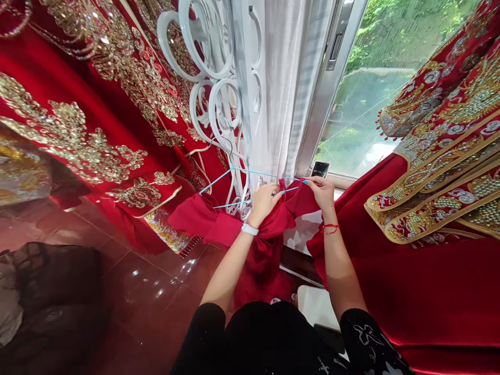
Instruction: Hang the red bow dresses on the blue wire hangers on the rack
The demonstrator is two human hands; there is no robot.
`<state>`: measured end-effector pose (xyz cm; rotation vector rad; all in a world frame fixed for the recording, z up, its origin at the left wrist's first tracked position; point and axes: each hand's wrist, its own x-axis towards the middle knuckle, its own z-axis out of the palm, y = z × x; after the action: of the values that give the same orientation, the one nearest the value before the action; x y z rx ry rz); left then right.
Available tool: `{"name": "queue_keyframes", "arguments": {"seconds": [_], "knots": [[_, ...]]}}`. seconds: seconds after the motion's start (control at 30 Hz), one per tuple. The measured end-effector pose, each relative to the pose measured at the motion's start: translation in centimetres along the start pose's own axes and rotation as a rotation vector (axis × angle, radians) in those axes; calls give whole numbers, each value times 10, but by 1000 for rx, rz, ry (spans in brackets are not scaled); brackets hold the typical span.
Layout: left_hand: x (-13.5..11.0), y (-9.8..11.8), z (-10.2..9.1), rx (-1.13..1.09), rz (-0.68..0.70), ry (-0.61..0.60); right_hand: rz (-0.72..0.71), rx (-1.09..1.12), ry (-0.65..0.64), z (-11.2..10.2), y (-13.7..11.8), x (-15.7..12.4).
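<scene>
A light-blue wire hanger (219,180) hangs in front of me, with a plain red dress (222,229) draped on it. The dress gathers in a twist near its middle and falls toward the floor. My left hand (265,202) is closed on the dress near a narrow sparkly red strap (282,188); a white watch is on that wrist. Farther right, my right hand (321,191) pinches the red cloth at the hanger's right end, a red cord round its wrist. Exactly how much of the hanger lies under my fingers is hidden.
A white scrolled metal stand (211,67) rises behind the hanger. Embroidered red gowns hang on the left (74,135) and right (441,172). A phone (319,169) leans by the window (363,99). A white stool (316,307) stands below; a dark sheer bundle (58,291) lies at lower left.
</scene>
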<state>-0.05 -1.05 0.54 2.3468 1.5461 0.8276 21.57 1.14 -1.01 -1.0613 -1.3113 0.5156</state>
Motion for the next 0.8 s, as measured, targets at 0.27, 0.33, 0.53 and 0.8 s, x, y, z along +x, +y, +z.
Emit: {"name": "queue_keyframes", "arguments": {"seconds": [0.27, 0.33, 0.53, 0.8], "knots": [[0, 6, 1, -24, -87, -38, -262, -165, -125, 47, -51, 5], [-1, -1, 1, -49, -95, -41, -250, -188, -195, 58, -61, 3], [-30, -18, 8, -215, 94, 310, -123, -119, -254, 49, -58, -12], [-49, -30, 19, -179, 70, 296, 87, -59, 43, 25, -19, -93]]}}
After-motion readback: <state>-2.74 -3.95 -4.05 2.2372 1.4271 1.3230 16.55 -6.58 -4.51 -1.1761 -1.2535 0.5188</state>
